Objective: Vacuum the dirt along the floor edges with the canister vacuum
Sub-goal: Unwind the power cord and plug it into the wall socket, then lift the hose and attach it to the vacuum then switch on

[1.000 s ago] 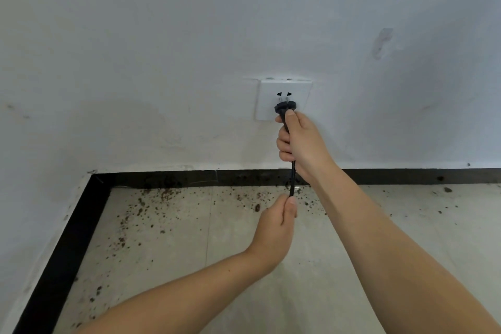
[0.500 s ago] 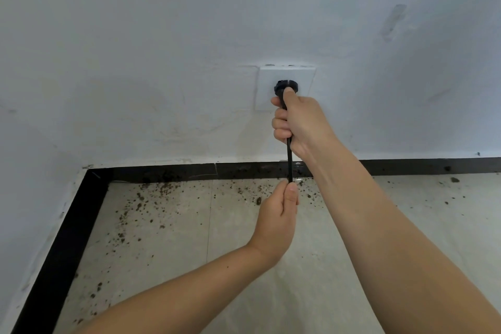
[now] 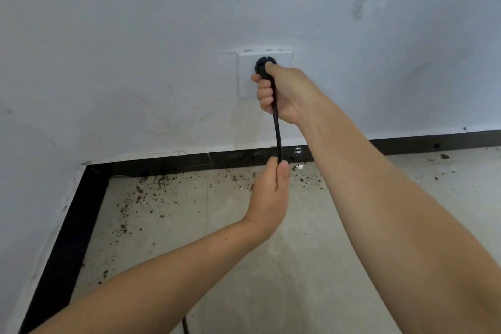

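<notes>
Since a second ago the black plug (image 3: 263,63) has gone from just below the white wall socket (image 3: 264,74) to flat against its face, my right hand (image 3: 284,92) having carried it up and in. From my remote seat I read the right fingers (image 3: 264,93) as curled round the neck of the plug, thumb laid along its top and pressing toward the wall. My left hand (image 3: 269,192) sits lower, directly beneath, pinching the black power cord (image 3: 277,133) between thumb and curled fingers. The cord runs nearly vertical between the two hands, taut, its long axis up and down the wall; a further stretch shows at the bottom edge of the head view. The canister vacuum itself is out of sight. The dirt (image 3: 141,195) lies scattered on the pale floor tiles (image 3: 244,266) along the black baseboard (image 3: 162,161), thickest toward the left corner, and none of it looks touched. I cannot see whether the prongs are fully seated. The plug sits at the right fingertips, so I judge the right hand is the one to finish the push, straight into the wall, while the left only keeps the cord from dragging
</notes>
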